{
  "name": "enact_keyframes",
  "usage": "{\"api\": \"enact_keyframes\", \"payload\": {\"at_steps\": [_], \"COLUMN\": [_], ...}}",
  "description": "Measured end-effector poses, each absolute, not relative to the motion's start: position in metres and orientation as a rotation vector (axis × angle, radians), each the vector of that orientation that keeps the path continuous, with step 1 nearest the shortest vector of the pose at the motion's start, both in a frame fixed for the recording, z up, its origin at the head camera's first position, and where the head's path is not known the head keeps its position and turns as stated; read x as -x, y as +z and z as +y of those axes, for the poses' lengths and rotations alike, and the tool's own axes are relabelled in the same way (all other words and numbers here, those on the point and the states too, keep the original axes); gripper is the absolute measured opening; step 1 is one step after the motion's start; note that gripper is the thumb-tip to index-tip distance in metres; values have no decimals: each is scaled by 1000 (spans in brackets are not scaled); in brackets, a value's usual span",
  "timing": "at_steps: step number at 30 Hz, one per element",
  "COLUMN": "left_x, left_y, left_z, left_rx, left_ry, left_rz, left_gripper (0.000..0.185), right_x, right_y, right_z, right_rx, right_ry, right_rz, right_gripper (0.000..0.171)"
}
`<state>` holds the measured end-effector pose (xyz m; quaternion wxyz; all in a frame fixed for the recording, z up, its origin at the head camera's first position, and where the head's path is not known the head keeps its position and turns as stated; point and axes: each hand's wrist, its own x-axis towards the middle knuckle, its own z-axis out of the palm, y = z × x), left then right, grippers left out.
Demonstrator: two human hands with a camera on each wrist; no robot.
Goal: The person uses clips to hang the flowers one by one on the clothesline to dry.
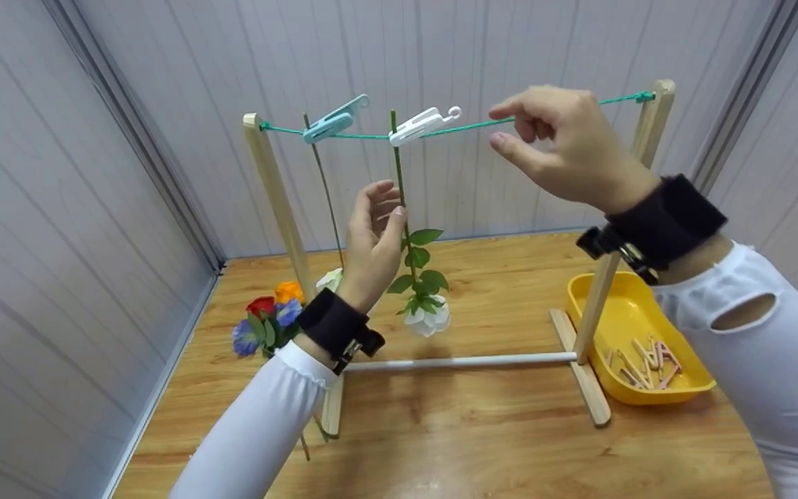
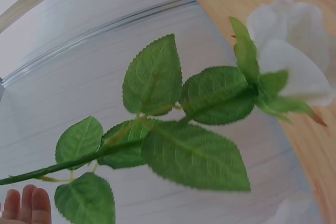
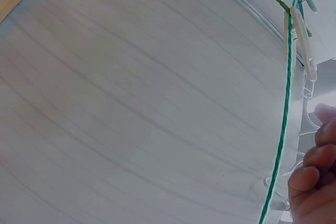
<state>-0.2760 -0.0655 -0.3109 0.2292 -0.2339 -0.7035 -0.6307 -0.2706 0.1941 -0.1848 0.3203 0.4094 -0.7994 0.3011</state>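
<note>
A green string (image 1: pixel 482 125) runs between two wooden posts of a small rack (image 1: pixel 278 201). A white clip (image 1: pixel 421 125) on it pins a green stem (image 1: pixel 399 166), and a white rose (image 1: pixel 427 315) hangs head down from that stem. My left hand (image 1: pixel 375 232) is raised beside the stem, fingers nearly straight, fingertips touching it. My right hand (image 1: pixel 565 149) hovers at the string just right of the white clip, index finger and thumb apart, holding nothing. The left wrist view shows the leaves (image 2: pixel 189 150) and rose (image 2: pixel 294 61) close up. The right wrist view shows the string (image 3: pixel 283 129) and white clip (image 3: pixel 294 40).
A blue clip (image 1: pixel 335 121) holds a second thin stem (image 1: pixel 323 187) left of the white one. A bunch of coloured flowers (image 1: pixel 267 319) lies by the left post. A yellow tray (image 1: pixel 621 312) with several small clips (image 1: pixel 648 360) sits at the right. Grey panel walls close in behind.
</note>
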Motion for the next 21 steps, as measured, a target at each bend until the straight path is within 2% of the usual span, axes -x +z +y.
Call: {"api": "enact_keyframes", "payload": {"at_steps": [4, 15, 21], "left_x": [269, 245, 233], "left_y": [-312, -321, -336], "left_z": [-70, -83, -84], "left_rx": [613, 696, 787], "left_ry": [-1638, -1526, -1443], "left_rz": [-1939, -1919, -1977], "left_gripper": [27, 14, 12], "right_x": [262, 242, 240], "right_y": [-198, -233, -263], "right_z": [212, 264, 298], "right_rx": [-1143, -1207, -1093], "right_ry": [761, 827, 932], "right_rz": [-2082, -1999, -1968], "right_gripper": [13, 31, 35]}}
